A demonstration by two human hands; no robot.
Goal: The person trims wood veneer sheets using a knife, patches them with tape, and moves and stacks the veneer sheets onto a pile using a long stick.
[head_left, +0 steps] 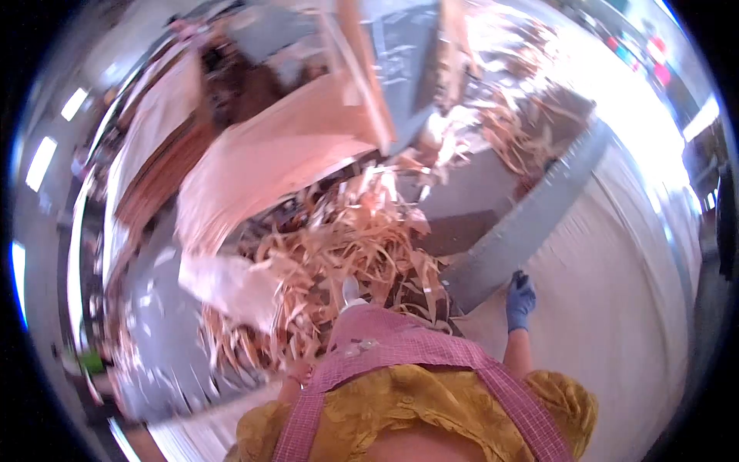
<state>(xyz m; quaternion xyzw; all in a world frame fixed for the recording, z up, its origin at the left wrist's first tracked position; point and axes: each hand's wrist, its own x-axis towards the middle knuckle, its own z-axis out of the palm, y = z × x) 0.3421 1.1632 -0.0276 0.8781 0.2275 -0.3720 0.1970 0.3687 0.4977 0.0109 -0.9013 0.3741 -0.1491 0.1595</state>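
My right hand (520, 302), in a blue glove with dark fingertips, is at the near edge of a large pale sheet (616, 285), beside the lower end of a long grey strip (539, 212). Its fingers look drawn together; what they hold, if anything, is too small to tell. At the left side of the pink checked apron (416, 346) my left hand (302, 372) shows only in part, bare and blurred, its fingers unclear. Close by it lies a heap of curled wood-coloured strips (339, 262).
Large thin wood-coloured sheets (269, 154) lie ahead to the left, near a stack of sheets (165, 142). A grey surface (162, 308) shows at the left. More loose strips (523, 131) are scattered at the upper right. Motion blurs the far parts.
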